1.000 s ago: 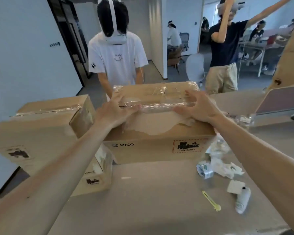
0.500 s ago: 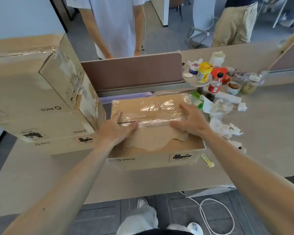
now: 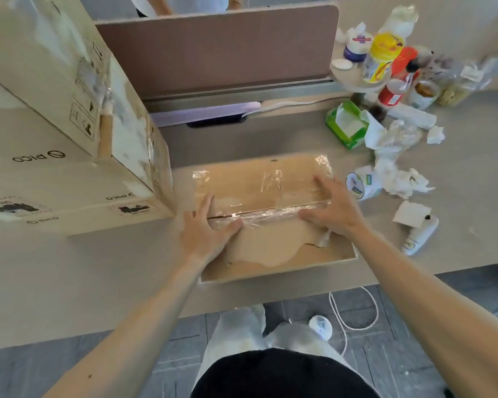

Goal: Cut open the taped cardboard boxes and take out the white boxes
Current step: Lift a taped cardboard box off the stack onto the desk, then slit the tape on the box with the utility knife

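A taped cardboard box [image 3: 270, 254] lies flat on the desk in front of me, its top seam covered with wrinkled clear tape [image 3: 273, 214]. A dark slit shows along the seam. My left hand [image 3: 204, 231] rests on the left end of the seam, fingers straight, thumb against the tape. My right hand [image 3: 334, 211] presses on the right end with spread fingers. Part of the brown paper skin is torn off the near flap. No white box is visible.
A stack of larger PICO cardboard boxes [image 3: 55, 145] stands close on the left. A desk divider [image 3: 219, 50] rises behind. To the right lie a tape roll [image 3: 362, 185], crumpled tissues [image 3: 400, 179], a green tissue pack [image 3: 345, 124], a white bottle [image 3: 420, 234] and jars [image 3: 383, 58].
My view tilted steeply down from the people across the desk onto the box top. Both hands stayed at the seam ends, the right fingers now spread further over the far flap.
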